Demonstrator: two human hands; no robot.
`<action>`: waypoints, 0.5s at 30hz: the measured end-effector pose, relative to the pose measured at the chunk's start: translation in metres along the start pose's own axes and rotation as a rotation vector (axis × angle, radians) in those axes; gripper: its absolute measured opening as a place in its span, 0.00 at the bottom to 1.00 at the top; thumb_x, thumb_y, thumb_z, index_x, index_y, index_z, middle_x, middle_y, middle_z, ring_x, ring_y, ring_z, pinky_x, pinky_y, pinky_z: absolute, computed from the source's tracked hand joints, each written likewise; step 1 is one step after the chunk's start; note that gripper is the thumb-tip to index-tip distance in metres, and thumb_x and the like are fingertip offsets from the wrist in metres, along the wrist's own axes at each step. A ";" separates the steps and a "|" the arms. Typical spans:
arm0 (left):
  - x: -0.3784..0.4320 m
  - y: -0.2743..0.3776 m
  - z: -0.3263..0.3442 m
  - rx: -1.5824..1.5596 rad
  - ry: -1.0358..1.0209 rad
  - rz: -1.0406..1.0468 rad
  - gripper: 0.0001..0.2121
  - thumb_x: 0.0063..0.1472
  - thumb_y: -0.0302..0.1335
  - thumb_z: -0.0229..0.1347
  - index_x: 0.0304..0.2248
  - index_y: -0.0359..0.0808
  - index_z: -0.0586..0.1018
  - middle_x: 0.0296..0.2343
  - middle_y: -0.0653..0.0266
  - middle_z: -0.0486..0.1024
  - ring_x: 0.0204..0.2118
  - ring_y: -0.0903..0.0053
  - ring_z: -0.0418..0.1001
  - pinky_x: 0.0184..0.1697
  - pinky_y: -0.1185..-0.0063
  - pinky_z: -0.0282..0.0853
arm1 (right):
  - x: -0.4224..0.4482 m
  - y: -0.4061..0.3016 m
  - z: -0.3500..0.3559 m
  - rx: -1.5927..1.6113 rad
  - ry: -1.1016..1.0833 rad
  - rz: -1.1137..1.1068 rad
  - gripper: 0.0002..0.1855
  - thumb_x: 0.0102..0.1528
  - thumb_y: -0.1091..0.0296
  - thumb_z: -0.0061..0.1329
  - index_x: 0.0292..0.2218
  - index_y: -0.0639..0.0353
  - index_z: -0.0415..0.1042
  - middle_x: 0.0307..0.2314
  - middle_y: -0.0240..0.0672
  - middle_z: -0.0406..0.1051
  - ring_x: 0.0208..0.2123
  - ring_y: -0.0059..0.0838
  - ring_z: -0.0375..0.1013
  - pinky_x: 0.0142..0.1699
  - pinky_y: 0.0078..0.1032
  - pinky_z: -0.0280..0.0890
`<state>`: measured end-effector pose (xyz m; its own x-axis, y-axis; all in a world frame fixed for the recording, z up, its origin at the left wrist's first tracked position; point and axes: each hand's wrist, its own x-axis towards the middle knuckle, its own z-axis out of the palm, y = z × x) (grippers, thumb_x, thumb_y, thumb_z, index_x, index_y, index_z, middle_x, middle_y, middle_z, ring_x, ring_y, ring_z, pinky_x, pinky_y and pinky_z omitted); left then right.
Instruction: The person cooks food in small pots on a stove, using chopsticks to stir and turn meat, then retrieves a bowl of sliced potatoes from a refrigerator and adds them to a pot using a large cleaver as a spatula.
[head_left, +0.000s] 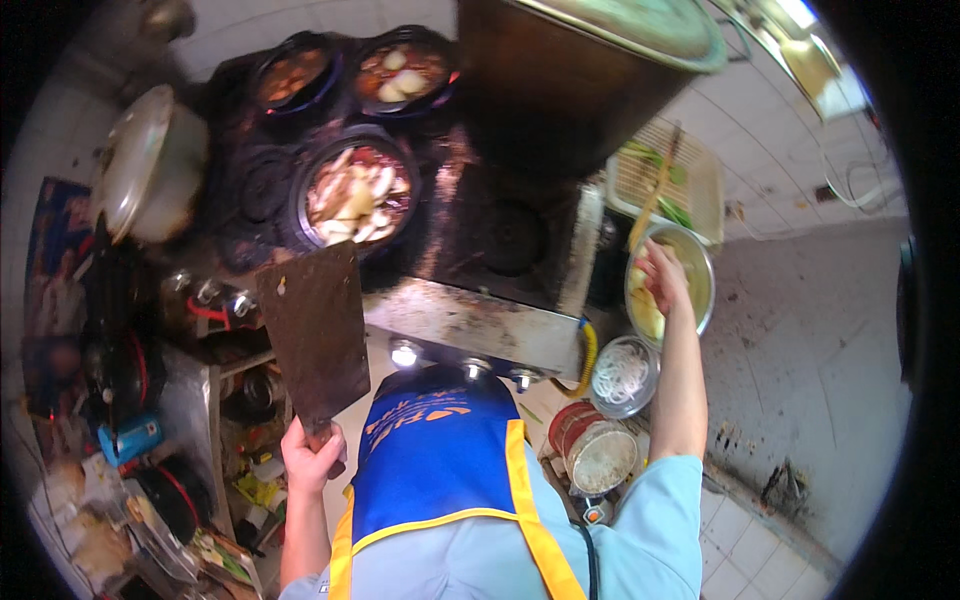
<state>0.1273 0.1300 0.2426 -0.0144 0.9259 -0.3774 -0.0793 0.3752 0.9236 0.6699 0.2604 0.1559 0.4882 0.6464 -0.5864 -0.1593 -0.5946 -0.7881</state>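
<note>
My left hand grips the handle of a broad, dark cleaver, its blade pointing away from me beside the stove's front edge. Over on the right, my right hand reaches into a metal bowl of pale yellow pieces, perhaps potato. Whether its fingers hold any of them is hard to see. Just beyond the cleaver's tip, a black pot sits on the stove, filled with pale strips over reddish food.
Two smaller pots of food stand at the back of the stove, beside a huge stockpot. A lidded pot is at left. Near the bowl are a basket of greens, a bowl of white rings and a bucket.
</note>
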 end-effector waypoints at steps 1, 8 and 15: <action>0.003 0.003 -0.009 -0.019 0.000 0.020 0.14 0.47 0.20 0.52 0.36 0.30 0.66 0.18 0.65 0.67 0.16 0.83 0.65 0.19 0.85 0.63 | -0.005 -0.001 0.003 -0.005 -0.028 -0.023 0.24 0.49 0.54 0.50 0.43 0.58 0.64 0.24 0.23 0.66 0.22 0.08 0.65 0.16 0.05 0.51; 0.014 0.016 -0.077 -0.101 0.108 0.105 0.12 0.49 0.20 0.50 0.36 0.32 0.66 0.17 0.66 0.66 0.15 0.83 0.64 0.18 0.85 0.62 | -0.034 0.000 0.041 -0.048 0.143 -0.086 0.17 0.49 0.55 0.49 0.38 0.54 0.68 0.23 0.20 0.65 0.22 0.08 0.63 0.21 0.08 0.52; 0.028 0.025 -0.120 -0.110 0.102 0.098 0.12 0.50 0.22 0.51 0.35 0.32 0.65 0.17 0.66 0.66 0.15 0.83 0.64 0.18 0.86 0.62 | -0.036 0.002 0.062 0.005 0.252 -0.048 0.13 0.50 0.57 0.48 0.36 0.53 0.68 0.18 0.17 0.59 0.19 0.08 0.58 0.20 0.09 0.50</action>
<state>0.0053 0.1599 0.2473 -0.1284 0.9466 -0.2958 -0.1810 0.2709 0.9455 0.5986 0.2659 0.1640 0.6937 0.5335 -0.4839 -0.1347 -0.5639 -0.8148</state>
